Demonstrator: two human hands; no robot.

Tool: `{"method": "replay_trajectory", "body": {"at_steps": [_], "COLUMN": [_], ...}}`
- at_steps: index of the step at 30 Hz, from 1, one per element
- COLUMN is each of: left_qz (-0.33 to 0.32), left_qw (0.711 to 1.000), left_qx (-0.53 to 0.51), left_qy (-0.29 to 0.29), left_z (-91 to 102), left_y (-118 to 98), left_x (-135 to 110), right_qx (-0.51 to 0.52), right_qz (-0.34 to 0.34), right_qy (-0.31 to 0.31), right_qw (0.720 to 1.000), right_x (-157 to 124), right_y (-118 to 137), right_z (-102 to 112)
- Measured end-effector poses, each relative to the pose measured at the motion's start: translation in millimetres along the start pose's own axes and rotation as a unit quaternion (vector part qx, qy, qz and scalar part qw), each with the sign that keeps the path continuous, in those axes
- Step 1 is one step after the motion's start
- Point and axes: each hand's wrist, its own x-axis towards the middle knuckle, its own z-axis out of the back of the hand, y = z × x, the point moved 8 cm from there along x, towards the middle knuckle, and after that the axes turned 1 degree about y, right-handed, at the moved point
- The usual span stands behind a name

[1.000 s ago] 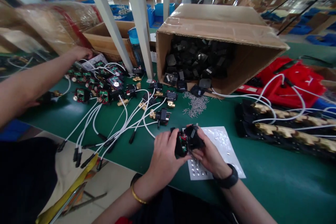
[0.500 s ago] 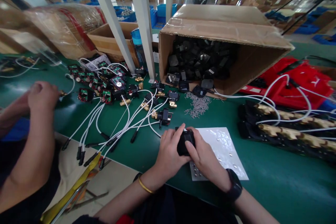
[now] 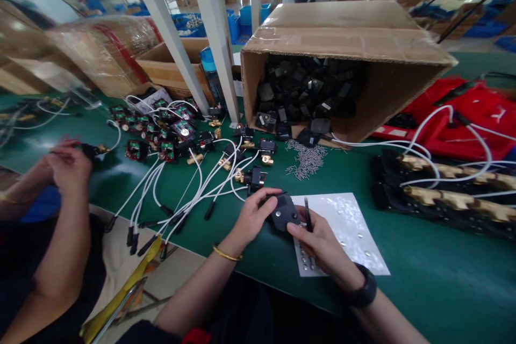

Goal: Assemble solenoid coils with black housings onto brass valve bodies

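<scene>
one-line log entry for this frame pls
left hand: holds black part | right hand: holds thin tool | under: white sheet

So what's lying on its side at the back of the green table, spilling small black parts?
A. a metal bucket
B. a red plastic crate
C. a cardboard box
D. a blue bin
C: the cardboard box lies tipped over with its open side facing the person, and black parts fill it and spill onto the green table.
</scene>
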Motion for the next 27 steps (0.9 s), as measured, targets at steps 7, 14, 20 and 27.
{"method": "replay_trajectory", "body": {"at_steps": [7,14,20,27], "left_qz": [0.006,0.021,-0.001,-0.01], "left_qw": [1.0,0.995,0.997,0.985], "left_qx": [-0.006,0.005,0.009,-0.02], "left_qy": [-0.03,0.102,0.072,-0.17], "left_z": [-6.5,-18.4,-22.3,14.4], "left_y": [2.2,-12.9,-19.3,-0.3], "left_x": [1.0,13.3,10.1,-47.1], "right_qx": [0.089,0.085,0.104,-0.25], "right_qz": [-0.042,-0.079,-0.076,0.108], "right_qy": [-0.004,-0.036,-0.062,0.026], "right_qw": [0.995,0.993,0.99,0.962], "right_x": [-4.6,-12.2,-14.6,-17.7], "right_y": [-3.6,-9.4,-13.4,48.8], "right_z": [-5.7,-14.8,-14.2,20.6]}}
